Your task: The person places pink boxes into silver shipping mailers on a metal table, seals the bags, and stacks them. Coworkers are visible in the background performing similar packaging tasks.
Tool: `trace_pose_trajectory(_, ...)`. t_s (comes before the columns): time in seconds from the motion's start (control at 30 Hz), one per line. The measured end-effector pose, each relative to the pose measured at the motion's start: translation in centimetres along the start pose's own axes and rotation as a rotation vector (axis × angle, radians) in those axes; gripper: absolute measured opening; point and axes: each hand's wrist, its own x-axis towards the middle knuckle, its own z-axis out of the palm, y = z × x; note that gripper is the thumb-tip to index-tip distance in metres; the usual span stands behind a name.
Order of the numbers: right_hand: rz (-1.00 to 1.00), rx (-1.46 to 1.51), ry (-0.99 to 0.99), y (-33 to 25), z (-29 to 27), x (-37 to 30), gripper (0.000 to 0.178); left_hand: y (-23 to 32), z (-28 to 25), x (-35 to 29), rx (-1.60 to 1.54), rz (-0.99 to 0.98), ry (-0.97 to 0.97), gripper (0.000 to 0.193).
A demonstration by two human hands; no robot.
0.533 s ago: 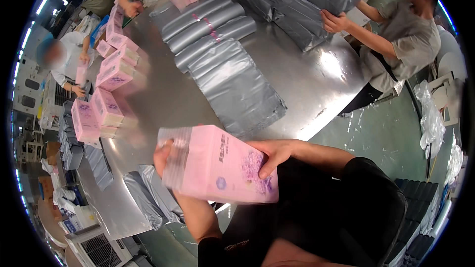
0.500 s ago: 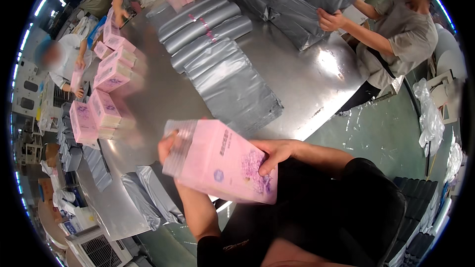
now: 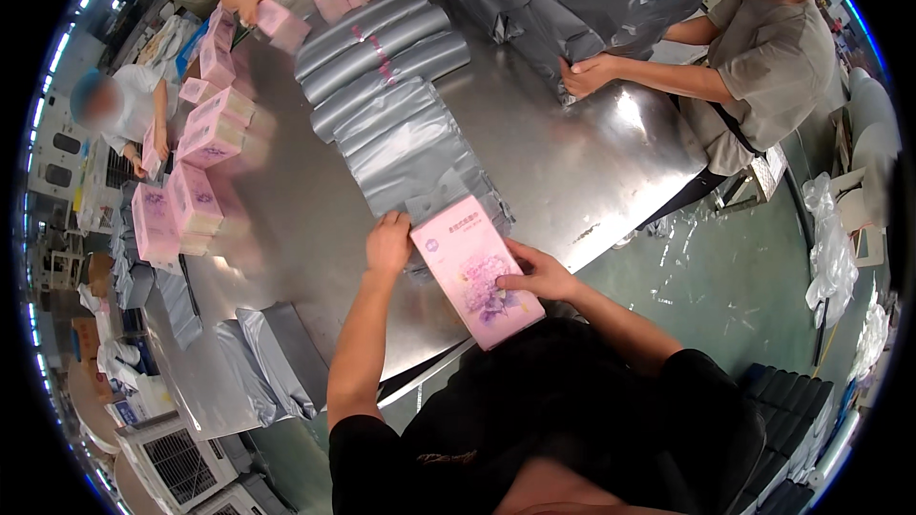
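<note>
A pink pack of tissues [image 3: 479,277] with purple flowers printed on it is tilted in front of me, over the near edge of the metal table. My right hand [image 3: 544,277] grips its right side, thumb across the printed face. My left hand [image 3: 389,243] is closed beside the pack's far left corner; its fingertips are partly hidden, so what they pinch cannot be made out. Just beyond the pack lies a stack of flat silver-grey plastic bags [image 3: 401,148], whose near end the pack partly covers.
Pink packs [image 3: 196,200] stand in a row along the table's left side. Folded grey bags [image 3: 277,358] lie at the near left edge. A large grey bag pile [image 3: 553,0] covers the far right, with a co-worker's hands [image 3: 587,76] on it. Two more people work at the far left.
The pack has turned and moved away from me toward the grey bags. My left hand has shifted from its clear wrapped end to its far left corner. A far co-worker now holds a pink pack.
</note>
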Motion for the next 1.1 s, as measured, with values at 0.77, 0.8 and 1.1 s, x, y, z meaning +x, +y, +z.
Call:
trace_pose_trajectory(0.77,-0.909,-1.232,0.245,-3.7,-1.5,12.5,0.016,3.2,-2.1,-6.6,-0.817,-0.317,0.468,0.031)
trace_pose_trajectory(0.8,-0.879,-1.232,0.227,-3.8,-1.2,12.9,0.016,2.5,-1.2,-6.7,-1.02,-0.419,0.45,0.033)
trace_pose_trajectory(1.1,-0.473,-0.923,0.051,-2.9,-1.7,8.6,0.016,3.8,-1.1,-7.9,-0.396,-0.466,-0.012,0.019)
